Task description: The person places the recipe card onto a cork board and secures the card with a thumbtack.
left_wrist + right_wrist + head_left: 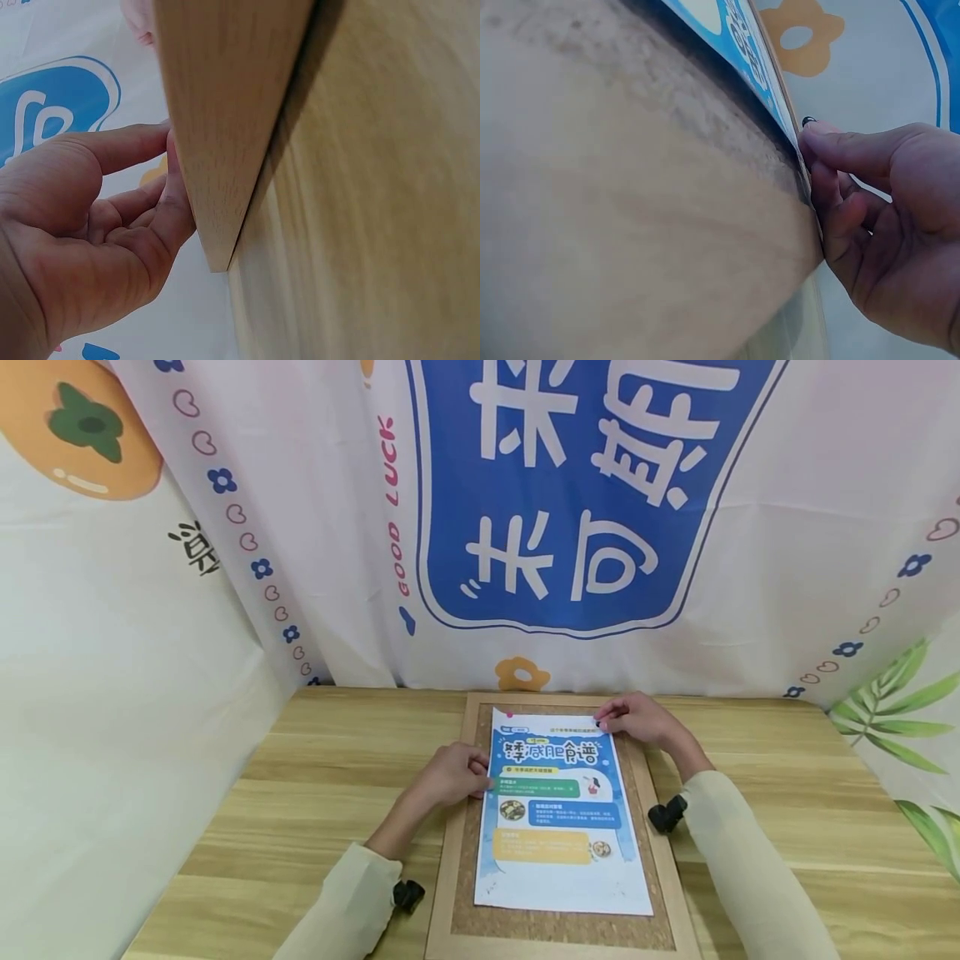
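white printed sheet (pixel 564 889) lies between both hands, on a framed cork board (pixel 562 930). should be light, floppy, easy to crease or tear; take it by the edges. left hand (pixel 454 773) loosely curled at its left edge, can't tell if pinching. right hand (pixel 642 719) pinches dark pin (pixel 808 121) at top right corner. count: one sheet, one board, two pins, incl. pink pin (pixel 510 714) ahead of left hand.

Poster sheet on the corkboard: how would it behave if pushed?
Likely floppy and light: the poster sheet looks like thin paper. Pushed sideways, it may pivot or tear around the pink pin near its upper-left corner. Its lower edge looks unpinned, so probably lifts easily.
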Demonstrator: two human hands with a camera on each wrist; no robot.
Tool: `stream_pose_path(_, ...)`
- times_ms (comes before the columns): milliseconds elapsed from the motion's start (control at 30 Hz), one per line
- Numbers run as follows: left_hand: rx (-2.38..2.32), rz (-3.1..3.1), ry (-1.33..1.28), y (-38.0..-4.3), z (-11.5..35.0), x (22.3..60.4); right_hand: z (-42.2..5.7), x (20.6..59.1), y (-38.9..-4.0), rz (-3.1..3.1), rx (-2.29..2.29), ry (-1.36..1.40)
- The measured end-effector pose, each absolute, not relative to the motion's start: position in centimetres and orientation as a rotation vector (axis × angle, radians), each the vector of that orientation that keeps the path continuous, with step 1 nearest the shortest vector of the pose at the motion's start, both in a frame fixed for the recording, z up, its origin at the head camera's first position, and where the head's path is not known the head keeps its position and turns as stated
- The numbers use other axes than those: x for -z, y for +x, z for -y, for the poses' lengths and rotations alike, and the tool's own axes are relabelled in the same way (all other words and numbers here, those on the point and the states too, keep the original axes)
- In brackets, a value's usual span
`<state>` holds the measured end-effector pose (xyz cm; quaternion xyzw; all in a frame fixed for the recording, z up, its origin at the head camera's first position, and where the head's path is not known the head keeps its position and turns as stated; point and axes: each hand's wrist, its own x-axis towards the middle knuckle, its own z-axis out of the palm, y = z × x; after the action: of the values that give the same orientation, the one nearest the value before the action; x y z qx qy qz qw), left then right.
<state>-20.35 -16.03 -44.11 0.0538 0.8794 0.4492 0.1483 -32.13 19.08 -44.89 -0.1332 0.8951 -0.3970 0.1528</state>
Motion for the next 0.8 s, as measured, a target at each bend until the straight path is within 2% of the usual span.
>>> stream_pose_path(800, -1.28, -2.539, 0.162, -20.2, 16.0, 44.0, -17.4, 44.6, -33.4, -2.614, 1.049, -0.342)
